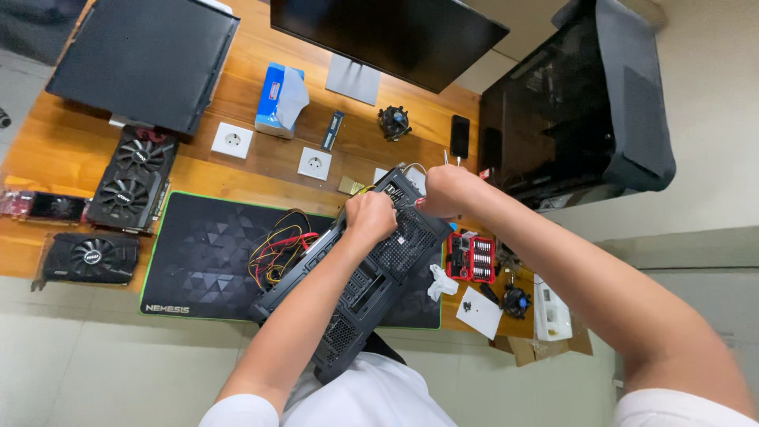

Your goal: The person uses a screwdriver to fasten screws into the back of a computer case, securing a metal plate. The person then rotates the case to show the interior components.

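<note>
Black computer case [371,269] lying on its side across the dark desk mat [205,253], just right of centre on the wooden desk [47,150]. Left hand [370,215] pressed down on the case's top edge, fingers curled in tight; whether anything sits inside that grip, cannot tell. Right hand [444,191] at 1 o'clock from the left, just beside it, fingers closed around a red-handled screwdriver [413,202] aimed at the case.

Bundle of red, yellow and black cables [277,249] spilling out at 9 o'clock of the case. At 3 o'clock, an open red bit set [471,258], a white sheet with small screws [478,311], a round cooler fan [515,301].

Further out at 11 o'clock: a blue tissue box [277,99] with white tissue poking up, two white square sockets [232,140], a slim memory stick [333,130]. At 12 o'clock a monitor [387,32], another cooler fan [394,122], a black phone [459,135]. At 9 o'clock, three graphics cards [126,186]. At 2 o'clock, a second large black case [577,103].
</note>
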